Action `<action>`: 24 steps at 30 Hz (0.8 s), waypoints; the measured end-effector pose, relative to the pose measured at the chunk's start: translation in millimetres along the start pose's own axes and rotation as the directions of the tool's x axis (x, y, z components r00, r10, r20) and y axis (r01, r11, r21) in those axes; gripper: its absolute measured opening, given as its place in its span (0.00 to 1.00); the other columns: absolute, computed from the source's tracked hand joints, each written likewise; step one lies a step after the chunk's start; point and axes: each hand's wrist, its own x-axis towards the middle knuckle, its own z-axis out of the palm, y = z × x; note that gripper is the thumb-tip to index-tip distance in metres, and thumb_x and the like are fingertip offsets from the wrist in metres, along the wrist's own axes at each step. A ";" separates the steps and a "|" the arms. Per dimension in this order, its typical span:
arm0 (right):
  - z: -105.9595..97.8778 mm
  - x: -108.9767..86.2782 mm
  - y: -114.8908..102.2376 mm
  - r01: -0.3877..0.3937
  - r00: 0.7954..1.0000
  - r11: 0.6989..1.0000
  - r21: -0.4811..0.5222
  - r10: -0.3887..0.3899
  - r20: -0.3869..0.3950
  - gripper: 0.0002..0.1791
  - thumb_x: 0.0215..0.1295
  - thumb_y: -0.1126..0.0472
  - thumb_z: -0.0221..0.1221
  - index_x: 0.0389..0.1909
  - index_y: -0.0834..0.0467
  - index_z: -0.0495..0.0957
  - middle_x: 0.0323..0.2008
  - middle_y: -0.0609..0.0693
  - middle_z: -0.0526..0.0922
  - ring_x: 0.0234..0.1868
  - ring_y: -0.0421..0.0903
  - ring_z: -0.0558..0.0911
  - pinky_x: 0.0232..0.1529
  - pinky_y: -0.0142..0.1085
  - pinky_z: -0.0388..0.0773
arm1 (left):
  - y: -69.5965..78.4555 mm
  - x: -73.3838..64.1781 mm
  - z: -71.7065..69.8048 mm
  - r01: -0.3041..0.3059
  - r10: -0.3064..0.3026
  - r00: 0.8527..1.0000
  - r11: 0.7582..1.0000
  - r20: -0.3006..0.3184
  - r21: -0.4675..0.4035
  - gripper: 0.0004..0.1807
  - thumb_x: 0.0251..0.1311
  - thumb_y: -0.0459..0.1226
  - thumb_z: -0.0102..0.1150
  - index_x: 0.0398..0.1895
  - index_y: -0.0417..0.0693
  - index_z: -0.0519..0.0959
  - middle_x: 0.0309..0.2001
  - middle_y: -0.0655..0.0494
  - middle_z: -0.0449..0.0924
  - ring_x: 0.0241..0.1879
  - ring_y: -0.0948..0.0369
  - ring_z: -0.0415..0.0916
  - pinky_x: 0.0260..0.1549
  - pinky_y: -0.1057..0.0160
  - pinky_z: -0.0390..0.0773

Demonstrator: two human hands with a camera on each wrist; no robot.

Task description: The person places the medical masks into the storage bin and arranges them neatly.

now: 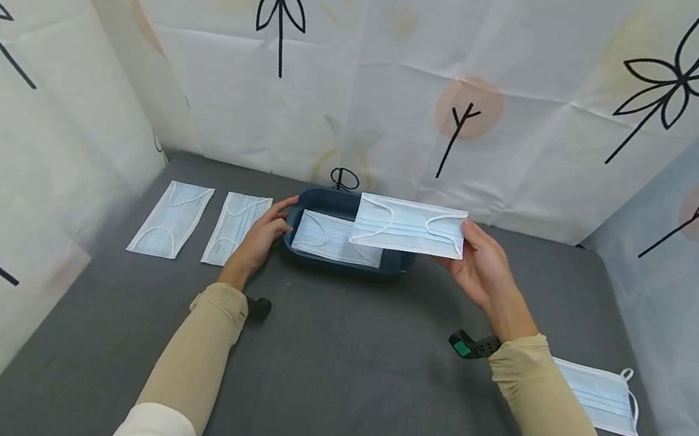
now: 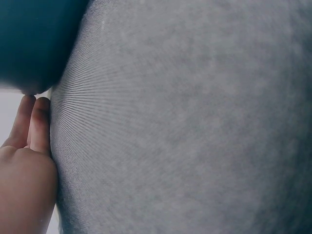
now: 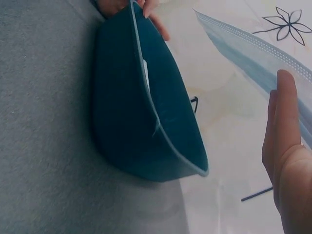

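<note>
A dark blue bin (image 1: 398, 266) with rounded corners stands near the back of the table. Inside it lies a pale blue face mask (image 1: 335, 239) with white ear loops. My left hand (image 1: 259, 238) grips the bin's left end, its fingers at the rim; in the left wrist view two fingers of the left hand (image 2: 29, 161) touch the bin's end wall (image 2: 39, 44). My right hand (image 1: 487, 268) pinches another face mask (image 1: 410, 228) by its right edge, over the right part of the bin. That held mask (image 3: 263, 53) is spread flat, apart from the bin in the right wrist view.
Two face masks lie left of the bin, an outer mask (image 1: 171, 219) and an inner mask (image 1: 238, 222) partly behind my left hand. Another mask (image 1: 600, 395) lies at the right, partly behind my forearm. A patterned white curtain (image 1: 405, 50) encloses the grey table (image 1: 338, 370).
</note>
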 end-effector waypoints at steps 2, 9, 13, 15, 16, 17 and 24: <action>3.5 5.4 0.6 -0.007 1.000 1.000 -0.028 0.007 -0.024 0.33 0.83 0.53 0.33 0.83 0.56 0.40 0.65 0.52 0.74 0.59 0.42 0.83 0.57 0.38 0.81 | 0.5 -0.3 0.3 -0.001 0.001 1.000 1.000 0.002 -0.002 0.37 0.66 0.26 0.43 0.81 0.46 0.57 0.80 0.39 0.53 0.78 0.44 0.51 0.76 0.43 0.54; 15.8 25.3 4.4 -0.033 0.993 0.992 -0.119 0.019 -0.115 0.32 0.83 0.52 0.30 0.83 0.54 0.42 0.76 0.58 0.59 0.65 0.43 0.77 0.58 0.38 0.79 | 0.7 -0.6 0.0 -0.001 0.001 1.000 1.000 0.001 0.008 0.37 0.67 0.26 0.44 0.81 0.48 0.57 0.80 0.40 0.52 0.79 0.44 0.50 0.76 0.41 0.53; 22.8 36.1 8.7 -0.040 0.989 0.988 -0.149 0.018 -0.148 0.32 0.83 0.52 0.28 0.83 0.54 0.41 0.80 0.59 0.53 0.74 0.50 0.67 0.61 0.39 0.76 | -0.2 -0.7 -0.8 -0.001 0.001 1.000 1.000 0.001 0.004 0.37 0.67 0.26 0.43 0.81 0.47 0.57 0.80 0.39 0.52 0.79 0.44 0.50 0.75 0.42 0.54; 26.0 41.0 11.4 -0.048 0.987 0.985 -0.166 0.021 -0.161 0.31 0.84 0.53 0.27 0.83 0.54 0.40 0.81 0.59 0.53 0.78 0.53 0.62 0.66 0.42 0.74 | -0.1 -0.7 -1.1 0.000 0.000 1.000 1.000 0.001 -0.001 0.36 0.68 0.26 0.43 0.81 0.47 0.57 0.80 0.39 0.53 0.79 0.43 0.50 0.75 0.42 0.54; 27.4 43.2 12.9 -0.050 0.986 0.985 -0.166 0.023 -0.166 0.31 0.84 0.53 0.27 0.83 0.55 0.40 0.81 0.59 0.53 0.79 0.53 0.60 0.69 0.45 0.71 | -0.1 -0.7 -1.1 0.000 0.000 1.000 1.000 0.002 -0.005 0.36 0.68 0.26 0.43 0.81 0.46 0.57 0.80 0.39 0.52 0.79 0.43 0.50 0.75 0.42 0.54; 28.8 45.4 14.4 -0.054 0.985 0.985 -0.166 0.025 -0.171 0.31 0.84 0.53 0.27 0.83 0.55 0.40 0.81 0.59 0.53 0.80 0.54 0.59 0.72 0.47 0.68 | -0.4 -0.4 -1.1 0.000 0.000 1.000 1.000 0.002 -0.005 0.36 0.67 0.26 0.43 0.81 0.46 0.57 0.80 0.38 0.52 0.79 0.43 0.49 0.75 0.42 0.53; 38.8 59.4 26.1 -0.078 0.985 0.980 -0.184 0.047 -0.168 0.31 0.84 0.53 0.27 0.83 0.56 0.41 0.79 0.61 0.55 0.78 0.56 0.62 0.69 0.47 0.71 | -18.5 12.7 -3.2 -0.009 0.009 0.999 1.000 -0.031 0.006 0.37 0.66 0.28 0.44 0.80 0.54 0.60 0.80 0.44 0.53 0.79 0.47 0.50 0.76 0.42 0.53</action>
